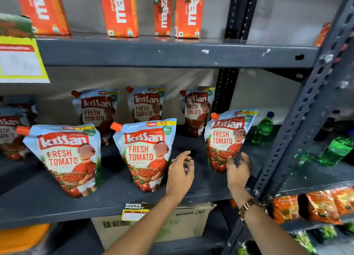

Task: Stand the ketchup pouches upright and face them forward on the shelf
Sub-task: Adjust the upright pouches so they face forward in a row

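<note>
Three ketchup pouches stand upright in the front row of the grey shelf [107, 203], labels facing me: a left pouch [65, 159], a middle pouch [146, 153] and a right pouch [228, 138]. Three more stand behind them [95, 109] [146, 103] [196, 109], and blurred ones sit at the far left [13, 128]. My left hand [181, 173] hovers with fingers apart between the middle and right front pouches, holding nothing. My right hand [238, 170] touches the bottom edge of the right pouch, fingers curled against it.
Orange juice cartons [118, 11] line the shelf above. A dark upright post [298, 120] rises just right of my right hand. Green bottles [264, 128] stand beyond it. A cardboard box [182, 222] and orange snack packets [323, 205] sit below.
</note>
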Motion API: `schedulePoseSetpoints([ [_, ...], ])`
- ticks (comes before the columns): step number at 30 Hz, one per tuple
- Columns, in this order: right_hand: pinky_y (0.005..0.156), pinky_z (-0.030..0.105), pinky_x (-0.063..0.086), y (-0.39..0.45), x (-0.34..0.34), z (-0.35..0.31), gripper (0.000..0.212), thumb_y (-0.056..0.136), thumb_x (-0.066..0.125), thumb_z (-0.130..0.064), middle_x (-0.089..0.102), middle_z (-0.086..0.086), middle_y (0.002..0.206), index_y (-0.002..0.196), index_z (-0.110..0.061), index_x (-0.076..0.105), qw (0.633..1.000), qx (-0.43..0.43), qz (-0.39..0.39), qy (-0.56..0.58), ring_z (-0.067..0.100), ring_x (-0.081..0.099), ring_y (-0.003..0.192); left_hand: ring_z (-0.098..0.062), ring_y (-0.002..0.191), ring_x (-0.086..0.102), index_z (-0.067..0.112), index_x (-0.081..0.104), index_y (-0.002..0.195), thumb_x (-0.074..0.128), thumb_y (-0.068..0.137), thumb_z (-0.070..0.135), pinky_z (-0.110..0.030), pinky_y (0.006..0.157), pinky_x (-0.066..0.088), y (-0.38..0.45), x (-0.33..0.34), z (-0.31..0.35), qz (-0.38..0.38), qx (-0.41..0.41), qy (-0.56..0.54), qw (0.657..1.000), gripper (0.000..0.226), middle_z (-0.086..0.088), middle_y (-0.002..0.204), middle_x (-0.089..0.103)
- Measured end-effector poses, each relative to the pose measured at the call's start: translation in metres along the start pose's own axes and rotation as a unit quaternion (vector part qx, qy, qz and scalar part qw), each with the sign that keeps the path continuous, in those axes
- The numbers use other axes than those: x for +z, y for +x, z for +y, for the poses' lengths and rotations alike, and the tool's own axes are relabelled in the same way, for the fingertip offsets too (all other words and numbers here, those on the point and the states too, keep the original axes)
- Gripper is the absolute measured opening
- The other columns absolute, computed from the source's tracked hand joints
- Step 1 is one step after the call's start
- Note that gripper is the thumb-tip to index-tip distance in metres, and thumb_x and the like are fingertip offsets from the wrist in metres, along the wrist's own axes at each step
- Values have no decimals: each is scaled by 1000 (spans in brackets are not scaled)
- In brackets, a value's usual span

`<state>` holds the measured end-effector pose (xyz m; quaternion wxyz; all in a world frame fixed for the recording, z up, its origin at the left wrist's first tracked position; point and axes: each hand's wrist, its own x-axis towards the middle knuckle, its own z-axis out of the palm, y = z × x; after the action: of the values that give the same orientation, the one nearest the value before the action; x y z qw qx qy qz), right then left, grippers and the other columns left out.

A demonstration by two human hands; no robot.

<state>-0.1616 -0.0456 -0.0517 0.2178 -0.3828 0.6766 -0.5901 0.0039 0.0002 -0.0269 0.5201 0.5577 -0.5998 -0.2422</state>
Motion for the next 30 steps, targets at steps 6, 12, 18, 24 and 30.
schedulePoseSetpoints([
  [6, 112, 51, 29, 0, -1, 4, 58, 89, 49, -40, 39, 10, 146, 141, -26, 27, 989, 62, -119, 63, 32, 37, 134, -17, 135, 39, 17, 27, 145, 56, 90, 20, -30, 111, 33, 15, 40, -4, -161, -157, -49, 973, 63, -6, 148, 40],
  [12, 113, 46, 30, -1, -6, 1, 52, 92, 48, -34, 41, 7, 146, 140, -22, 32, 982, 95, -150, 57, 27, 39, 132, -22, 142, 26, 31, 10, 148, 64, 81, 25, -42, 118, 25, 34, 63, -4, -247, -240, -72, 936, 86, -5, 157, 19],
  [18, 101, 37, 34, -4, -10, 3, 53, 85, 51, -45, 57, 7, 126, 128, -16, 47, 984, 58, -156, 69, 28, 47, 123, -24, 138, 28, 27, 24, 143, 62, 79, 13, -42, 116, 26, 27, 62, -6, -221, -258, -84, 937, 75, -10, 150, 30],
  [24, 106, 43, 36, -2, -10, 3, 42, 90, 51, -37, 60, 14, 119, 111, -1, 60, 980, 93, -126, 123, 30, 52, 116, -21, 126, 39, 13, 30, 137, 56, 81, -1, -28, 100, 31, 22, 38, -7, -203, -266, -111, 936, 63, -10, 137, 42],
  [30, 87, 37, 48, -7, -10, -2, 61, 81, 58, -44, 65, 22, 110, 113, 7, 59, 980, 85, -122, 131, 32, 61, 96, -18, 108, 44, 8, 37, 124, 53, 81, -7, -26, 90, 32, 14, 21, -5, -191, -278, -111, 935, 49, -8, 114, 50],
])
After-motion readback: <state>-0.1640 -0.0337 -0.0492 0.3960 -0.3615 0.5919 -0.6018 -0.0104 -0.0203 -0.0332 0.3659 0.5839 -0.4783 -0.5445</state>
